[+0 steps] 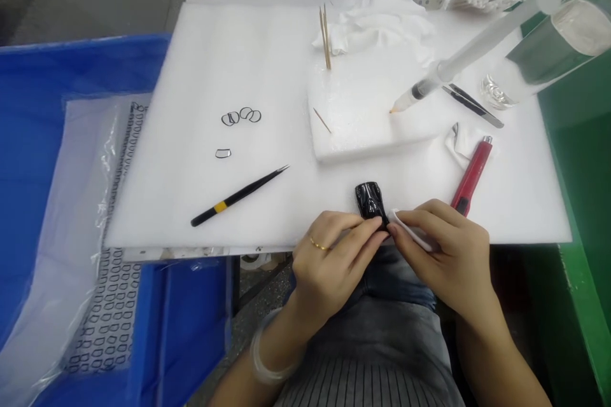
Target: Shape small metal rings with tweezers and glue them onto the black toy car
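My left hand pinches a glossy black moulded piece by its near end, just above the front edge of a white foam sheet. My right hand holds a folded white cloth against that piece, and its fingertips touch the piece's near end. Part of the piece is hidden by my fingers. A red utility knife lies just beyond my right hand. Black-handled tweezers with a yellow band lie to the left of my left hand.
Thin black-edged rings lie on the foam sheet. A foam block carries toothpicks and a syringe, with metal tweezers beside it. A blue bin with a plastic bag stands left; a green edge runs right.
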Motion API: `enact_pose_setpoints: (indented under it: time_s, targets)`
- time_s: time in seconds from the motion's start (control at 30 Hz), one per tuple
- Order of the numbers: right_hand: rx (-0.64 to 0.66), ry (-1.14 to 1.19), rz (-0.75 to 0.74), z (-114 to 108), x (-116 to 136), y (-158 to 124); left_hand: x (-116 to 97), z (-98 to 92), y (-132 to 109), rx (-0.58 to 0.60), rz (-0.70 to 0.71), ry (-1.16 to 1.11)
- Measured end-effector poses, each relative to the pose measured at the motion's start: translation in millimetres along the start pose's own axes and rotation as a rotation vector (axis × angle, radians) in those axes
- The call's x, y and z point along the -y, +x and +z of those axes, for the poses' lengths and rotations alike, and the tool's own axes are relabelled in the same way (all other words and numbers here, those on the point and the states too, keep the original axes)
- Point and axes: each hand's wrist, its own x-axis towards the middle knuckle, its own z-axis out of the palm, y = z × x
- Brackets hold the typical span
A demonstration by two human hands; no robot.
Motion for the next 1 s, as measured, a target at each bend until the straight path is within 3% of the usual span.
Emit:
enact_pose_setpoints:
  time_s: [0.33,0.73,1.0]
  targets:
    - [0.086,0.001,0.069,-2,3,8,1,-5.9,3,0.028,-0.179,-0.047]
    - [0.109,-0.011,0.074,-1,6,8,3,-5.9,2,0.069,-0.197,-0.091]
    - [0.162,0.013,0.125,-3,11,15,-4,-12.2,14,0.147,-0.334,-0.109]
